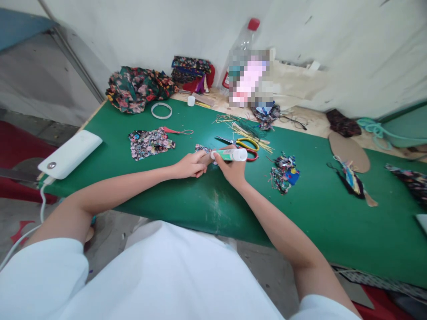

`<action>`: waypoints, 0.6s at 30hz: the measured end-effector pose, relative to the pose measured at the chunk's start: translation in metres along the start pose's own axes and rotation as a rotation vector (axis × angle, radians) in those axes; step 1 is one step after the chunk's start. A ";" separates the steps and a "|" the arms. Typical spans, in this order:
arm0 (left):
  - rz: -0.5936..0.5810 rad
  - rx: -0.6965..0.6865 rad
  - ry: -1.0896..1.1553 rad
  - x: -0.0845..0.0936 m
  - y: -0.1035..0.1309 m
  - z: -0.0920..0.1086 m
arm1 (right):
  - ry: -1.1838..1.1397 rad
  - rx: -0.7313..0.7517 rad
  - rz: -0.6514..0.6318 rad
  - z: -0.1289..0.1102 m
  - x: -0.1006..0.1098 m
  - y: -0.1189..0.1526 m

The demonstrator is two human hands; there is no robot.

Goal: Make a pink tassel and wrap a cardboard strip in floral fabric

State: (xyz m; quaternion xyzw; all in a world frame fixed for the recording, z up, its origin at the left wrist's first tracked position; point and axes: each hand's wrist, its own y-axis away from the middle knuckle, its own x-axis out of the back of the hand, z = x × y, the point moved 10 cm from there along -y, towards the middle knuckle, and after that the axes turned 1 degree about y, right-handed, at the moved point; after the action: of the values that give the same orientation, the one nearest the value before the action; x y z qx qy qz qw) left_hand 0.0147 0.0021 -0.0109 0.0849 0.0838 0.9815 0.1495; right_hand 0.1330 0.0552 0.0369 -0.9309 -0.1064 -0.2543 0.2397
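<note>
My right hand [233, 170] is closed around a white and green glue stick [230, 154], which lies nearly level with its tip pointing left. Against that tip is a small brownish piece [207, 159], pinched in my left hand [190, 165]. A small floral fabric scrap [202, 148] shows just behind my fingers. Scissors with yellow and red handles [247, 144] lie behind my right hand. To the left are a floral fabric piece [150, 143] and a red cord with a loop [173, 131].
The green table [207, 209] also holds a white power bank [70, 154], a tape roll [161, 111], a bunched floral cloth [136, 89], loose threads [250, 131], fabric trimmings [284, 173] and an oval board [350, 151]. A plastic bottle [245, 42] stands by the wall.
</note>
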 end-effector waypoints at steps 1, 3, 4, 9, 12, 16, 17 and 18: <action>-0.005 0.000 0.005 0.000 0.000 -0.001 | 0.011 -0.010 0.029 0.002 0.003 -0.001; -0.013 0.002 0.020 -0.001 -0.001 -0.003 | 0.019 -0.017 0.060 0.005 0.007 -0.002; -0.016 0.004 0.028 -0.002 -0.001 -0.004 | 0.017 -0.016 0.059 0.005 0.007 -0.002; -0.021 0.013 0.057 -0.003 0.000 -0.005 | 0.023 -0.003 0.024 0.005 0.004 0.000; -0.019 0.011 0.060 -0.002 0.001 -0.005 | 0.013 0.029 -0.033 0.002 -0.001 0.002; -0.021 -0.001 0.067 -0.002 0.000 -0.007 | -0.028 0.104 -0.140 -0.007 -0.011 0.007; -0.022 -0.006 0.073 -0.002 -0.001 -0.008 | -0.041 0.125 -0.163 -0.010 -0.013 0.008; -0.022 -0.011 0.081 -0.002 -0.001 -0.008 | -0.052 0.143 -0.184 -0.012 -0.015 0.009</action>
State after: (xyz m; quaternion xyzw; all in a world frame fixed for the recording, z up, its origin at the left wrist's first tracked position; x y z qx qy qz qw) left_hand 0.0151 0.0014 -0.0195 0.0433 0.0853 0.9829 0.1573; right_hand 0.1180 0.0403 0.0352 -0.9040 -0.2155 -0.2429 0.2781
